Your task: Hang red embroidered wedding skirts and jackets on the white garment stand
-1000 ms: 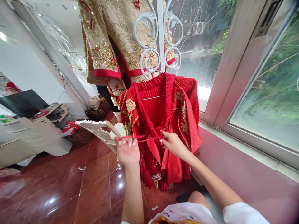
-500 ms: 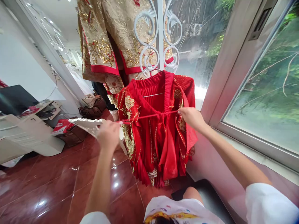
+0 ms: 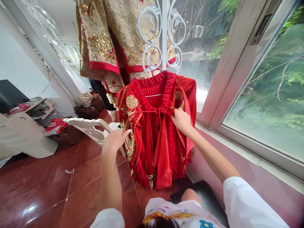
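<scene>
A red pleated skirt (image 3: 152,136) with gold embroidery hangs on a wire hanger (image 3: 151,63). Across its front runs a thin red cord (image 3: 148,111), knotted near the middle. On the right of the knot, my right hand (image 3: 182,121) is closed on the cord's end, close against the fabric. My left hand (image 3: 115,139) is at the skirt's left edge, thumb stretched out; its other fingers are partly hidden. The cord's left part hangs slack above that thumb. A wide red sash (image 3: 165,155) drops below the knot.
White scrolled ironwork (image 3: 163,38) carries the hanger. Behind it hangs a gold sequined garment (image 3: 101,41) with red trim. A white chair (image 3: 87,126) stands at left, a window frame (image 3: 228,85) at right. Bags (image 3: 90,106) lie on the tiled floor (image 3: 83,177).
The cord was stretched taut between both hands; now its left side is slack and out of my left hand, which has lowered. My right hand has moved slightly left toward the knot.
</scene>
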Tool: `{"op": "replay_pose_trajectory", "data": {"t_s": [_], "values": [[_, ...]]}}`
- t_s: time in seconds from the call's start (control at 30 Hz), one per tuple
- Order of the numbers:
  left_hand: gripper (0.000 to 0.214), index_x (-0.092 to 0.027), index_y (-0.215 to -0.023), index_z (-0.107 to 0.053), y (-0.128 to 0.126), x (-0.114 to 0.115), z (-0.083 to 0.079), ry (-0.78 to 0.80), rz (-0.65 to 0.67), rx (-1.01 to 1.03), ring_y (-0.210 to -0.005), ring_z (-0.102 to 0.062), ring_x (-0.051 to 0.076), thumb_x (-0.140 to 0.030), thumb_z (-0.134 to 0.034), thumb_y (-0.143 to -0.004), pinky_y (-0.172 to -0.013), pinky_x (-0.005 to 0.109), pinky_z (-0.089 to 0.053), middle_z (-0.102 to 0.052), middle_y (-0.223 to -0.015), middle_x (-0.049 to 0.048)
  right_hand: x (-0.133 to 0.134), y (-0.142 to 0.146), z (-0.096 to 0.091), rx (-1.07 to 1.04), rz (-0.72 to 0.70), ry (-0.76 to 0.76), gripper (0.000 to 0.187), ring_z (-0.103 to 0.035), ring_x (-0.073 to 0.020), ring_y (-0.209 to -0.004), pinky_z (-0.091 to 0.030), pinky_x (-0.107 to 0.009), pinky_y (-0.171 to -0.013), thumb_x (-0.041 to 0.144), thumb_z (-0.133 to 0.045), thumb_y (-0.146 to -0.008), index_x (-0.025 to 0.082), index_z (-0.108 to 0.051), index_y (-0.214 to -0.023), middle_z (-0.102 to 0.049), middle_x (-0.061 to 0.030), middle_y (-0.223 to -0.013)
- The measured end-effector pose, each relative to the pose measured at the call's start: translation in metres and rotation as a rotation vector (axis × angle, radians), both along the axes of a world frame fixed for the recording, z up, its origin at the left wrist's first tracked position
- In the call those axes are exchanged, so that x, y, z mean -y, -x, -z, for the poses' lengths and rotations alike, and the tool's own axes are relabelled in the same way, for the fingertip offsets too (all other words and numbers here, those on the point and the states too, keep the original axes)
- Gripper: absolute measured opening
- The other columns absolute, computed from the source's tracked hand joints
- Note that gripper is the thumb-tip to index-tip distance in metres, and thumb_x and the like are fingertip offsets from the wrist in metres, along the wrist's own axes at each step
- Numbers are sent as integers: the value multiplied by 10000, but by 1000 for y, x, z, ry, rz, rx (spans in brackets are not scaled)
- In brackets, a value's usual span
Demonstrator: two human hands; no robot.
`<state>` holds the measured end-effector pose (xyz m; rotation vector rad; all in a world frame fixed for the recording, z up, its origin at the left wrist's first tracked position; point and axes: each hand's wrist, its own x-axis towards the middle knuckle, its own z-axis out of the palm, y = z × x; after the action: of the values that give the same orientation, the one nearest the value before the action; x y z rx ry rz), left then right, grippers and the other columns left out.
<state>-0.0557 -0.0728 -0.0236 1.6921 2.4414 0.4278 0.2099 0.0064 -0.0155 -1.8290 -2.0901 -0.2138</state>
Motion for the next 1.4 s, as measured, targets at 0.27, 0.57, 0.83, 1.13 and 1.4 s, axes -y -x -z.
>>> {"op": "replay_pose_trajectory", "data": {"t_s": [0.27, 0.57, 0.83, 1.13, 1.4], "values": [[304, -143, -1062, -609, -92, -61, -5, -618, 380, -413, -947, -596, 273, -318, -443, -878, -1033, 479, -270, -662, -986, 130, -11, 45, -13, 92, -152, -122, 298, -634, -197, -834, -452, -275, -669, 132, -251, -944, 140, -504, -1100, -505, -130, -1119], [332, -153, -887, -665, -92, -73, -4, -631, 434, -52, -778, -620, 215, -199, -337, -902, -794, 347, -444, -681, -857, 100, -16, 42, -23, 41, -283, -104, 318, -611, -235, -897, -433, -305, -730, 17, -281, -872, 113, -521, -1058, -604, -143, -1013], [128, -171, -815, -598, -78, -79, -21, -594, 547, 964, -402, -283, 53, -195, -599, -690, -404, 185, -246, -355, -501, -82, -30, 12, -34, -199, -494, -156, 120, -589, -184, -738, -387, -273, -683, 195, -550, -835, 125, -633, -784, -662, -91, -792], [86, -173, -666, -656, -50, -62, -23, -538, 576, 502, -437, -420, 96, -170, -570, -659, -491, 242, -376, -459, -480, -34, -43, -27, -40, -798, -540, 350, 192, -403, -68, -393, -287, -218, -396, 208, -558, -792, 141, -607, -618, -561, -6, -514], [268, -137, -996, -672, -83, -94, -10, -958, 235, 31, -809, -605, 218, -171, -440, -867, -782, 347, -464, -593, -892, 110, -46, -20, -45, -808, -852, 693, 217, -378, -41, -349, -227, -166, -320, 236, -655, -689, 109, -708, -856, -580, 11, -492]]}}
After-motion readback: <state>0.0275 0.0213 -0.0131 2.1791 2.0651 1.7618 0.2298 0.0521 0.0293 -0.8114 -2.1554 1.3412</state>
